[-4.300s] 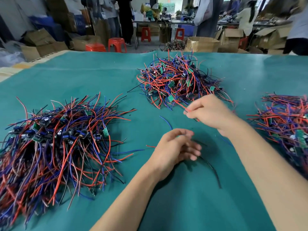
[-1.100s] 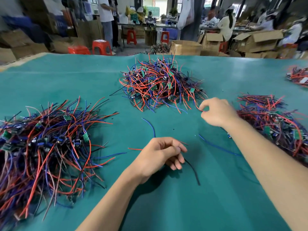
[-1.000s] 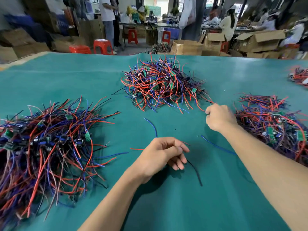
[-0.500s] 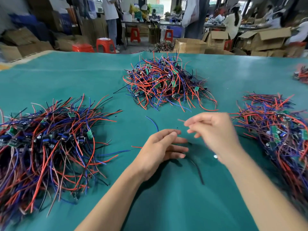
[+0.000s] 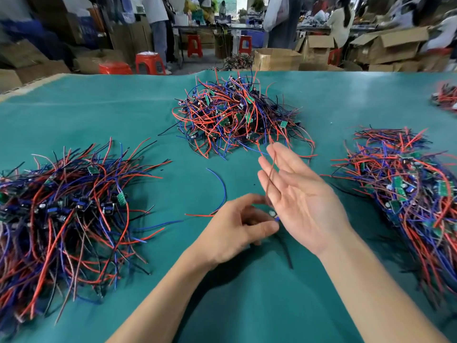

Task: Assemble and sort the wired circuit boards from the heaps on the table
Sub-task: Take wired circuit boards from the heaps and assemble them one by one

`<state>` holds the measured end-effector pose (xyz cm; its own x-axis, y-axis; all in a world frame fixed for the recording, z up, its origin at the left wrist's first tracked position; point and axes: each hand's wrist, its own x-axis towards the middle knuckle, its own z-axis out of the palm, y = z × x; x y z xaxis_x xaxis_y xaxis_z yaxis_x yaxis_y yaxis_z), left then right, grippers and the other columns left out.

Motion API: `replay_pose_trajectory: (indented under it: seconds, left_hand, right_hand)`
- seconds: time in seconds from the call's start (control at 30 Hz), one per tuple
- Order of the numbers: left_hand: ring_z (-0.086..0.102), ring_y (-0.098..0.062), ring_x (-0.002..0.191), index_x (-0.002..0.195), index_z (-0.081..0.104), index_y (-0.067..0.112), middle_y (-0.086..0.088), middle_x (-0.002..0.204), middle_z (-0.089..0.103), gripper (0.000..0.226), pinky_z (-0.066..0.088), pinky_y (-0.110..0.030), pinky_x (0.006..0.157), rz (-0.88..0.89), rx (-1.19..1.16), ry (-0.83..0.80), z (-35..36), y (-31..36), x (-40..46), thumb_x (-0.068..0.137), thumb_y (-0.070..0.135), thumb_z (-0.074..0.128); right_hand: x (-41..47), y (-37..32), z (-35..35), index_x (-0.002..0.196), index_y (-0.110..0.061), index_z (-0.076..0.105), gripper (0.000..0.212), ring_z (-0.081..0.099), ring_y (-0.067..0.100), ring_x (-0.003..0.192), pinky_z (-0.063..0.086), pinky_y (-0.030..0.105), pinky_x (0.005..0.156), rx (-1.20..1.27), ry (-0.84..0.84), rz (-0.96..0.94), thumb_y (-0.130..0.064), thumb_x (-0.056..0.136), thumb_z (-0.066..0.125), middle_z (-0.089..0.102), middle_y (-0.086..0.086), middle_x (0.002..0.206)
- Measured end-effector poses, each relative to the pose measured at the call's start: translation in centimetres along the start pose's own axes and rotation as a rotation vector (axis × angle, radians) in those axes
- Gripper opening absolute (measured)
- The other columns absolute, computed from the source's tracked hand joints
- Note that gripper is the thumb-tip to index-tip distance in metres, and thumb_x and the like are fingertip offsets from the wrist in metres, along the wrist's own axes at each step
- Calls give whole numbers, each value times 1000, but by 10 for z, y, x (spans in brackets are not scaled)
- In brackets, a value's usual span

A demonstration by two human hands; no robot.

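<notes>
1. Board [image 5: 272, 214] sits between my hands near the bench's front middle, pinched by the left hand [image 5: 237, 229].
2. Right hand [image 5: 296, 194] is spread flat, palm up, just beside it.
3. Red wire [image 5: 272, 169] runs away across those fingers toward the far heap [image 5: 235, 115].

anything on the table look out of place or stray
A few loose wires lie apart from the heaps: a curved blue wire, a short red wire by the left hand, and a black wire under it.
</notes>
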<state>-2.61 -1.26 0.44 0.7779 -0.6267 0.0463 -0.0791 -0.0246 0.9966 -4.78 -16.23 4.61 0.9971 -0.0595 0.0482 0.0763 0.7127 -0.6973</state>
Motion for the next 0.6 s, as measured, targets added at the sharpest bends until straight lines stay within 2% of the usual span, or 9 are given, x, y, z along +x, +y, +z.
replay_pose_trajectory:
  seconds: [0.07, 0.13, 0.23, 0.3, 0.37, 0.43, 0.5, 0.6]
  left_hand:
    - [58, -11, 66, 103, 67, 10, -5, 81, 69, 13, 49, -23, 60, 13, -6, 11, -1, 1, 0, 91, 13, 71]
    - [59, -8, 62, 99, 66, 2, -6, 79, 68, 15, 48, -20, 58, 15, -13, 4, -1, 1, 0, 92, 15, 70]
    - [66, -12, 74, 103, 65, 2, -7, 87, 72, 9, 51, -22, 60, 21, -137, 46, -3, 0, 1, 94, 2, 62]
    - [66, -19, 81, 111, 64, 0, -12, 95, 72, 18, 52, -24, 61, -1, -260, 61, -5, 0, 2, 95, -3, 56]
    - [63, -20, 78, 113, 65, 1, -13, 94, 69, 22, 52, -24, 61, -12, -302, 58, -7, -1, 3, 96, -5, 52]
    - [60, -18, 72, 106, 68, 5, -12, 89, 67, 21, 50, -23, 58, -22, -310, 37, -8, -1, 3, 94, -1, 52]
    - [56, -15, 67, 100, 66, 2, -10, 86, 64, 18, 45, -22, 54, -11, -280, 12, -8, 0, 2, 91, 8, 52]
    - [49, -12, 61, 101, 63, -3, -7, 85, 62, 19, 39, -20, 50, 27, -210, 0, -8, 0, 1, 94, 13, 54]
  right_hand:
    - [-1, 0, 1, 141, -11, 56, 62, 51, 20, 139, 48, 34, 109, 39, -19, 5, 0, 80, 58, 53, 1, 152]
    - [-2, 0, 1, 145, -11, 51, 64, 50, 20, 141, 45, 36, 113, 69, -42, 27, -3, 82, 58, 53, 1, 152]
    - [-1, -4, -2, 144, -9, 51, 62, 56, 21, 135, 44, 37, 113, 54, -56, 55, -3, 83, 60, 59, 5, 146]
    - [1, -5, -9, 133, -9, 60, 52, 65, 21, 125, 50, 35, 107, -200, 51, -5, 3, 83, 65, 68, 9, 133]
    - [0, -3, -15, 117, -13, 71, 37, 71, 21, 110, 55, 33, 94, -576, 197, -85, 5, 85, 69, 75, 7, 115]
    - [-2, 2, -19, 105, -18, 77, 23, 72, 18, 95, 54, 27, 82, -810, 198, -60, -4, 87, 73, 78, 2, 99]
    - [-4, 9, -20, 99, -18, 80, 15, 68, 16, 79, 53, 24, 73, -864, 116, 21, -12, 86, 76, 78, 2, 88]
    - [-4, 14, -19, 99, -18, 81, 15, 66, 15, 74, 53, 28, 71, -841, 92, 33, -10, 86, 78, 79, 5, 92]
